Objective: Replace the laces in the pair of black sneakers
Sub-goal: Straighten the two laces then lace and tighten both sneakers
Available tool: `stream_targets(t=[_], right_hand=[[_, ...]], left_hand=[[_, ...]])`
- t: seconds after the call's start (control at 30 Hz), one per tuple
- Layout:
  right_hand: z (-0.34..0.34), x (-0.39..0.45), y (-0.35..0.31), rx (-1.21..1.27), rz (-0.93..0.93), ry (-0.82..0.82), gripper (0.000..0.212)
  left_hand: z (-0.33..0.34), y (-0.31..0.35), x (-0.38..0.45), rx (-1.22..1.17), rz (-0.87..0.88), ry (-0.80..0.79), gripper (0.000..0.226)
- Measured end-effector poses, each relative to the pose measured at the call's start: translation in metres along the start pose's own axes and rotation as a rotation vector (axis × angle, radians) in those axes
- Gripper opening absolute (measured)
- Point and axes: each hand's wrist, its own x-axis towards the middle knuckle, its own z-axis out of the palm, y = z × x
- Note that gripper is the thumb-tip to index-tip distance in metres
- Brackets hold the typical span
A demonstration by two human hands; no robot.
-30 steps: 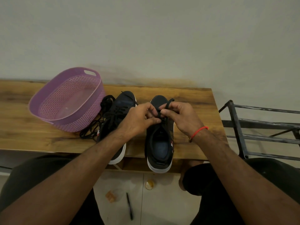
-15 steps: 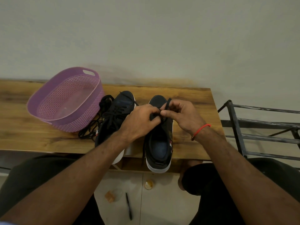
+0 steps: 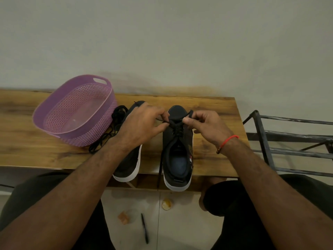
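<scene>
on the wooden bench (image 3: 212,109), near edge: pair of black sneakers, toes pointing to the far wall, heels hanging just past the edge
right sneaker (image 3: 177,152): laced across the far eyelets only; near eyelets look bare, tongue and opening exposed
lace (image 3: 177,126): black, crossing over the tongue; one end trailing down the shoe's left side and over the bench edge
left hand (image 3: 142,126): fingers curled, thumb and forefinger pinched together on the lace at the left of the crossing
right hand (image 3: 207,127): fingers curled, thumb and forefinger clamped on the other lace end, which loops up past the toe cap; red thread bracelet (image 3: 228,143) on the wrist
left sneaker (image 3: 128,165): just beside the right one, mostly hidden under the left forearm; cannot tell how far laced
loose laces (image 3: 110,134): dark tangle between the left sneaker and the purple basket (image 3: 75,112), touching both
step in hand: likely threading or drawing the lace snug through the far eyelets of the right sneaker
risk, uneven ends: pulling harder on one side could leave one end too short for the near eyelets
risk, missed eyelet: black lace on black upper, easy to skip or double a hole
risk, shoe tipping: heels overhang, so a sharp tug toward the body could drag the sneaker off the bench
risk, snag: trailing end could catch under the sole
</scene>
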Motion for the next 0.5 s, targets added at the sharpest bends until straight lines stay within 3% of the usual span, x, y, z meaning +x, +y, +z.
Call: stream_targets(t=[0.17,0.3,0.5], right_hand=[[-0.009,-0.003,-0.003,-0.079,0.062,-0.035,0.021],[-0.019,-0.004,0.000,-0.231,0.217,-0.154,0.025],[-0.027,-0.002,0.005,-0.272,0.422,-0.300,0.014]], left_hand=[[-0.001,-0.004,-0.002,0.159,-0.012,0.041,0.011],[-0.002,-0.007,-0.004,0.246,-0.070,0.064,0.012],[0.003,-0.007,-0.005,0.324,-0.168,0.110,0.013]])
